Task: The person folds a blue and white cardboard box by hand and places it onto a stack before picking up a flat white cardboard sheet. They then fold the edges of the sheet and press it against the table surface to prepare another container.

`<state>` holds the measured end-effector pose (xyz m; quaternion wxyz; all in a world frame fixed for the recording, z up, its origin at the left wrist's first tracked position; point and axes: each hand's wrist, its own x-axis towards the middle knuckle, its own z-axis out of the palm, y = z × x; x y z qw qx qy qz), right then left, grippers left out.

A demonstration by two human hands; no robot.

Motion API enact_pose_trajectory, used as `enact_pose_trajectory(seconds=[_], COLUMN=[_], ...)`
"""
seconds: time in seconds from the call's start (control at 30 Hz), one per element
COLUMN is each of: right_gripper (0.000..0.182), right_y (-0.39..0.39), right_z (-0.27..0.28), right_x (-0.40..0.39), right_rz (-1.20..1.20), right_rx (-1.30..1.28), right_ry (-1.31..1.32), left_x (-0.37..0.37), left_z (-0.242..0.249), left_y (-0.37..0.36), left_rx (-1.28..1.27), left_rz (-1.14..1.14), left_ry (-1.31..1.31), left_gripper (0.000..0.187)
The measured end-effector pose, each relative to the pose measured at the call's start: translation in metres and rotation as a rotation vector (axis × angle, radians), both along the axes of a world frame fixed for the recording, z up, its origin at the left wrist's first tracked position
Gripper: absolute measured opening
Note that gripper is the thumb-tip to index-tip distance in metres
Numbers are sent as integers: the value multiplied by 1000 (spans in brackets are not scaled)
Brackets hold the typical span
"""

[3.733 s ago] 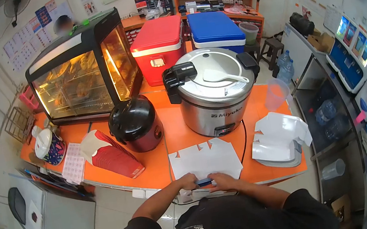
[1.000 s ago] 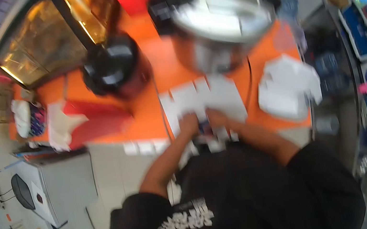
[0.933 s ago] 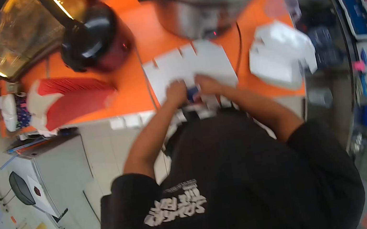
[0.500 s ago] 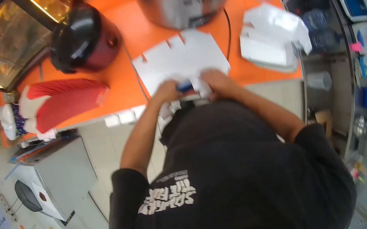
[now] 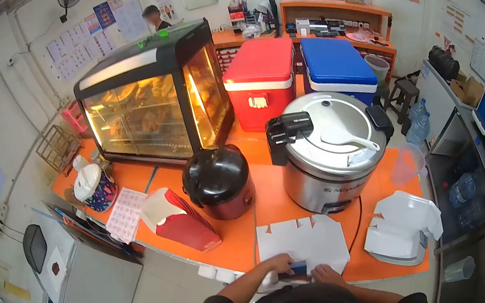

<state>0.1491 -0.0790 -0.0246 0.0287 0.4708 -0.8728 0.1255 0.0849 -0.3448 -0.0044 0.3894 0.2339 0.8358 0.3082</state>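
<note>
A flat white carton sheet (image 5: pixel 303 244) with notches along its far edge lies at the front of the orange table. My left hand (image 5: pixel 279 265) is at its near left edge, fingers bent by a small dark blue piece (image 5: pixel 299 268); what it grips is too small to make out. My right hand (image 5: pixel 326 275) rests on the near edge right of that piece, its fingers closely grouped. Farther right are white open cartons (image 5: pixel 399 228), stacked. Beyond the sheet stands a large silver rice cooker (image 5: pixel 324 179) with a white paddle (image 5: pixel 342 135) on its lid.
Left stand a smaller dark red cooker (image 5: pixel 224 193), a stack of red cartons (image 5: pixel 181 226) and a patterned tub (image 5: pixel 95 192). Behind are a lit food cabinet (image 5: pixel 140 117), a red cooler (image 5: pixel 256 78) and a blue cooler (image 5: pixel 337 65). A person (image 5: pixel 156 18) is beyond the cabinet.
The head view has tilted up, bringing the coolers, the whole food cabinet and the far wall into view. Both hands remain at the sheet's near edge.
</note>
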Motion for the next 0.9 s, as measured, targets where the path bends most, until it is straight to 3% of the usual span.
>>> enact_pose_trajectory(seconds=[0.1, 0.23, 0.33, 0.43, 0.57, 0.63, 0.67, 0.77, 0.83, 0.87, 0.9], right_gripper=[31, 30, 33, 28, 25, 28, 28, 40, 61, 61, 74], right_y=[-4, -3, -7, -12, -15, -21, -23, -26, -25, -29, -34], right_z=[33, 4, 2, 23, 6, 3, 1, -2, -5, -7, -10], right_x=[1, -11, -16, -18, -44, -63, -67, -78, -85, -90, -92], right_rz=[-1, 8, -37, -135, -108, -228, -228, -249, -217, -215, -281], right_rx=[-102, -79, 82, 39, 4, 322, 319, 339, 233, 230, 334], right_ry=[-125, -196, -352, -417, -489, -611, -614, -682, -664, -659, -611], left_x=[-3, 5, 22, 24, 29, 30, 30, 29, 31, 33, 34], left_z=[4, -7, -9, -9, 1, 1, 0, 0, -2, -2, -3], left_y=[4, 0, 3, 4, 7, 8, 8, 10, 10, 10, 10], left_rx=[-57, -49, -90, -108, -138, -118, -123, -151, -168, -152, -137], left_rz=[-37, -25, -8, -9, -22, 10, 3, -24, -42, -17, 6], left_ry=[-12, -15, 153, 177, 153, 134, 142, 149, 150, 165, 179], left_gripper=[38, 38, 36, 36, 36, 35, 36, 37, 37, 36, 36])
